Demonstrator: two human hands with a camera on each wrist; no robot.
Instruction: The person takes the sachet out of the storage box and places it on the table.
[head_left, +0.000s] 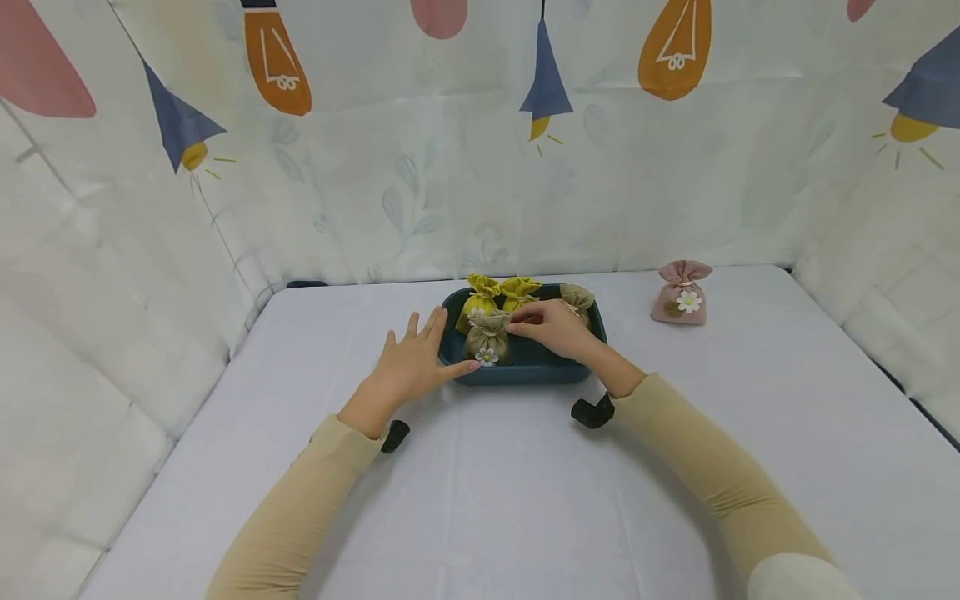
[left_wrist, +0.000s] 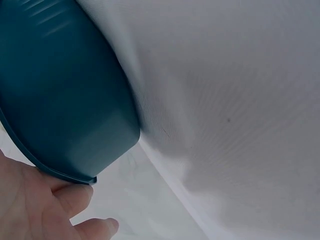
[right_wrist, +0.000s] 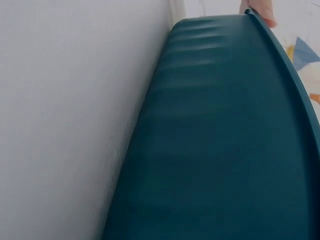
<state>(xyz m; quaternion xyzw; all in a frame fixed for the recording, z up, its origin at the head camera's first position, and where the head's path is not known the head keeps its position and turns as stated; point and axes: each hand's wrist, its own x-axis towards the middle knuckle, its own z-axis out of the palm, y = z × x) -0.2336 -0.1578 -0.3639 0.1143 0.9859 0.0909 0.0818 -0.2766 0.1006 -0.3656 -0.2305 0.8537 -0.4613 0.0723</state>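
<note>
Toward the far edge of the white surface (head_left: 525, 500), a teal tray (head_left: 517, 375) sits long side to the person, with the printed fabric backdrop (head_left: 465, 167) just behind that edge. Broad stretch of surface left, right and in front of it. Pink pouch (head_left: 678, 300) stands well right of the tray, near the far edge, daisy on its front.

Left hand (head_left: 405, 367): fingers apart and extended, touching the rim at the tray's left end, thumb by the front rim. Right hand (head_left: 558, 329): thumb and forefinger together, pinching the olive-tan pouch (head_left: 487, 337) at the right of its gathered top.

That pouch is in the tray, front left, upright. Ruffled top, tied neck, white daisy low on the front.

Tray has rounded corners and a raised rim. Holds four pouches: the pinched one, left yellow pouch (head_left: 472, 310) and middle yellow pouch (head_left: 519, 292) behind it, second tan pouch (head_left: 577, 297) back right, partly hidden by the right hand.
</note>
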